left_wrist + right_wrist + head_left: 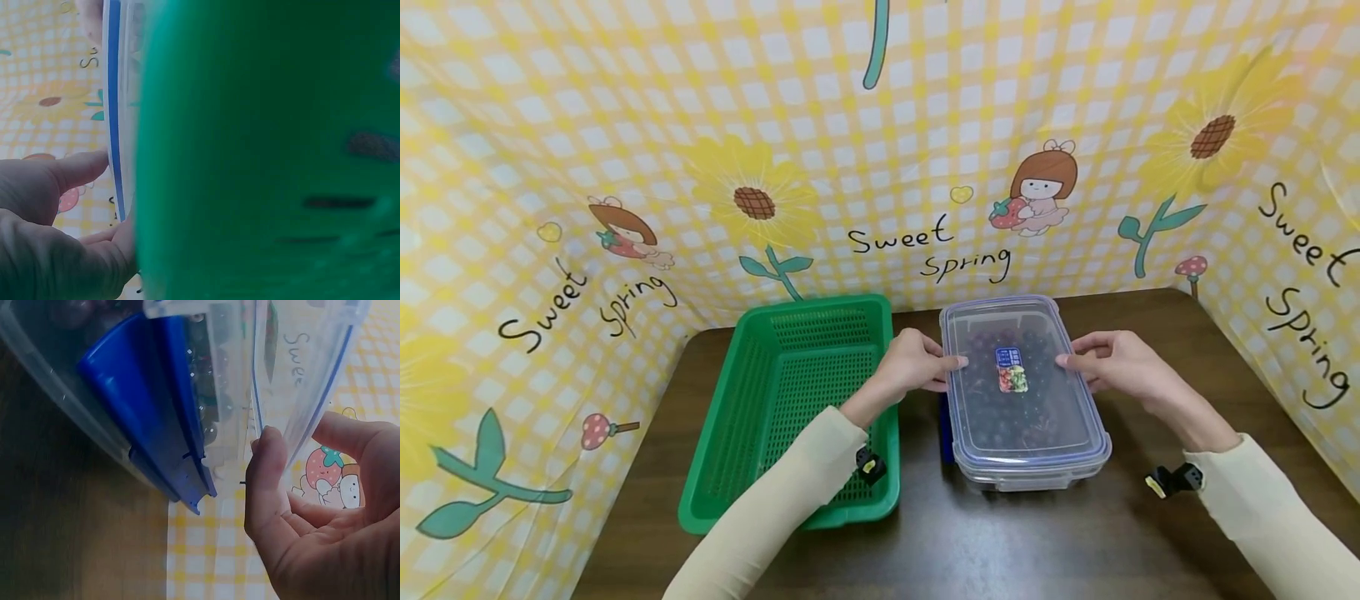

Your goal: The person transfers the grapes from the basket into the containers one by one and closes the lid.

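A clear plastic food container (1015, 483) stands right of centre, with dark round pieces that look like grapes visible inside. Its transparent lid (992, 421) has a blue seal and a small printed label. My left hand (913, 364) pinches the lid's left edge, thumb on top and fingers beneath. On the opposite edge my right hand (1120, 367) pinches the lid the same way. In the right wrist view a blue side latch (137, 394) hangs down along the container wall, and the right thumb and fingers (269, 462) straddle the lid's rim.
A green perforated basket (891, 492) stands to the left, under the left forearm; its wall fills much of the left wrist view. The dark wooden table (925, 542) meets a yellow checked cloth (820, 125) at the back and sides.
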`<state>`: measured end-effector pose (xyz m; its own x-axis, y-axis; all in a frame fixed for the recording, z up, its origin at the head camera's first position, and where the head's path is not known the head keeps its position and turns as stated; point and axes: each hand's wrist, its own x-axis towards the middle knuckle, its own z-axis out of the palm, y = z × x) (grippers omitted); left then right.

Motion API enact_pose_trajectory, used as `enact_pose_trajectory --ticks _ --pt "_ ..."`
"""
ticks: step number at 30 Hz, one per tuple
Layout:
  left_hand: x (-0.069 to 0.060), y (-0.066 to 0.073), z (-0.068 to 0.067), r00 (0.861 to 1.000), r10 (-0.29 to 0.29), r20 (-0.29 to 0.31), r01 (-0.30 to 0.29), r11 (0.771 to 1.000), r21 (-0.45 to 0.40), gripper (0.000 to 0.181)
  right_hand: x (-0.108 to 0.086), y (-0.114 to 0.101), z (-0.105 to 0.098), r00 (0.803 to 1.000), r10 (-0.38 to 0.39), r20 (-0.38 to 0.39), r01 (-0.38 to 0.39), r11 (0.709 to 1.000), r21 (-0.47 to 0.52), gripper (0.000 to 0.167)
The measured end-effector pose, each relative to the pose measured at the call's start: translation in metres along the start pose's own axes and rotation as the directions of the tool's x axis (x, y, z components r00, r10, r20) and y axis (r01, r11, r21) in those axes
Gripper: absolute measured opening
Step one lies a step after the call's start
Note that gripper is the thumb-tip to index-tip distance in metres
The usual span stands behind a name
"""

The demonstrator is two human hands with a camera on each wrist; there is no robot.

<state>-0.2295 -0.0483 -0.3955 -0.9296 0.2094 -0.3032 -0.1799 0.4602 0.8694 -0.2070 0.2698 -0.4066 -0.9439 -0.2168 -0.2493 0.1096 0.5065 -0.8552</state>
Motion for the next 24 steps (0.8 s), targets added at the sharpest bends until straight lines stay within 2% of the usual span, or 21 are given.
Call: enact_pose_trajectory --ticks 3,13,24 --pt "-0.0014 0.0007 0.002 1.0 -0.01 -0.001 0.01 0.999 0.041 0.031 -0.0013 0.0004 0.0016 1.0 -0.008 -0.011 0.007 0.999 -0.032 0.062" --pt "-0.0051 0.0061 0.0038 0.999 -0.033 -0.026 0.037 0.988 0.152 0.026 -0.0025 0.0005 0.0074 0.999 -0.002 -0.032 0.0 0.999 -0.046 0.059" --pt "-0.0023 0.0083 0.008 0.998 -0.056 -0.038 0.063 0.974 0.22 0.027 -0.0043 0.0021 0.0102 0.997 -0.019 -0.068 0.012 0.995 -0.098 0.061"
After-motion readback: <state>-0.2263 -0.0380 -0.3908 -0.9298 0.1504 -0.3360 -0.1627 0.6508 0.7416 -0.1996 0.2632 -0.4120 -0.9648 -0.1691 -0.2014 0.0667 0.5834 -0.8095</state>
